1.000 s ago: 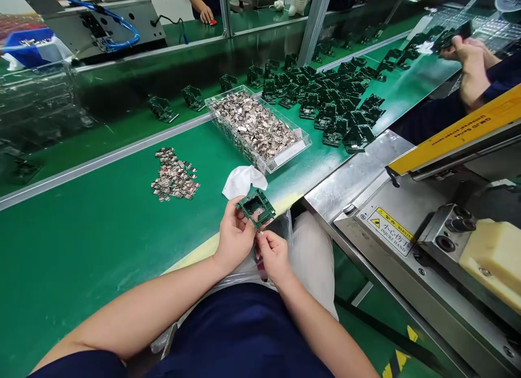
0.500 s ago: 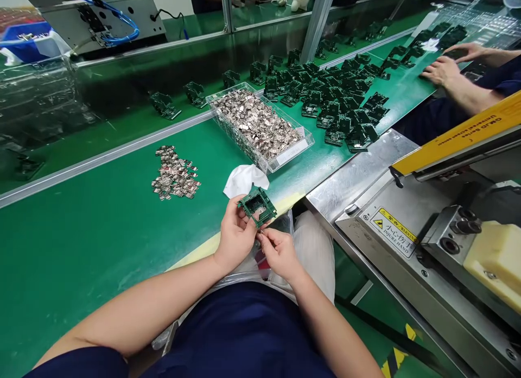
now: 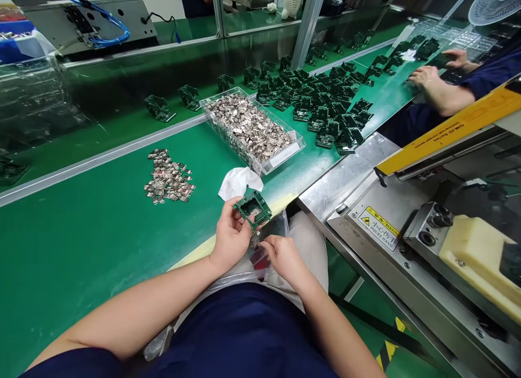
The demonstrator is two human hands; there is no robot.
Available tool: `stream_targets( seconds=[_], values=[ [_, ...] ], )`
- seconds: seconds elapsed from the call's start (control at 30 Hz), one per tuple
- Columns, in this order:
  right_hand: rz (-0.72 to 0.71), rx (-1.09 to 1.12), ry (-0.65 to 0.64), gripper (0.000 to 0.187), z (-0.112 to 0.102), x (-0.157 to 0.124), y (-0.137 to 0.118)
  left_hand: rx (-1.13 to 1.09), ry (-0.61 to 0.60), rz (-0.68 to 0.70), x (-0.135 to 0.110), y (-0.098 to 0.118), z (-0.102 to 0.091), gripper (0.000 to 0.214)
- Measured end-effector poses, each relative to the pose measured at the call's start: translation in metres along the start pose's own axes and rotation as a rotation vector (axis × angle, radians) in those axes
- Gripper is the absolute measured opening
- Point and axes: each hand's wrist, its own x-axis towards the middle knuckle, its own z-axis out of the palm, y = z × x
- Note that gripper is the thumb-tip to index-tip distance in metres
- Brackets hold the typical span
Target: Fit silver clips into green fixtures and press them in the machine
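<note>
My left hand point(image 3: 233, 234) grips a square green circuit board assembly point(image 3: 253, 208) with an open centre, holding it tilted over the table's near edge. Just below the board's lower corner is a small shiny metal piece point(image 3: 256, 237); whether it is attached to the board cannot be made out. My right hand point(image 3: 284, 257) is beside it, slightly apart from the board, thumb and forefinger pinched together. What those fingertips hold, if anything, is too small to name. A clear plastic bag point(image 3: 279, 226) lies on my lap beneath both hands.
Beyond the hands are a white cloth point(image 3: 239, 182), a clear tray point(image 3: 280, 159) of small metal pieces and a loose pile of metal pieces point(image 3: 169, 177). Many green board assemblies point(image 3: 313, 101) cover the back right. A machine point(image 3: 378, 226) stands at right, near a co-worker's hands point(image 3: 425, 76).
My right hand has drawn a little away from the board's lower corner, still pinched. My left hand keeps hold of the board. The co-worker's hands have shifted.
</note>
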Motion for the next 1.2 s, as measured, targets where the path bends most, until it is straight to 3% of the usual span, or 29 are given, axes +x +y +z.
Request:
stream_targets(
  seconds=[0.13, 0.3, 0.43, 0.57, 0.87, 1.03, 1.2],
  values=[
    [-0.052, 0.090, 0.028, 0.024, -0.024, -0.021, -0.004, 0.001, -0.017, 0.036, 0.001, 0.000, 0.000, 0.041],
    [-0.167, 0.365, 0.256, 0.019, -0.048, -0.040, -0.019, -0.002, -0.061, 0.092, -0.002, 0.005, -0.002, 0.033],
    [-0.153, 0.484, 0.535, 0.008, -0.045, -0.032, -0.039, 0.092, -0.107, 0.102, -0.010, 0.007, -0.006, 0.029],
    [-0.244, 0.384, 0.724, 0.007, -0.034, -0.017, -0.055, 0.136, -0.164, 0.097, -0.016, 0.008, -0.009, 0.031],
    [-0.215, 0.320, 0.777, 0.008, -0.019, -0.011, -0.068, 0.213, -0.256, 0.232, -0.021, 0.011, -0.011, 0.033],
    [-0.139, 0.582, 0.699, 0.019, -0.015, -0.010, -0.067, 0.264, -0.260, 0.232, -0.025, 0.006, -0.015, 0.032],
    [-0.161, 0.968, 0.569, 0.026, -0.014, -0.008, -0.059, 0.264, -0.270, 0.220, -0.026, 0.009, -0.012, 0.031]
  ],
)
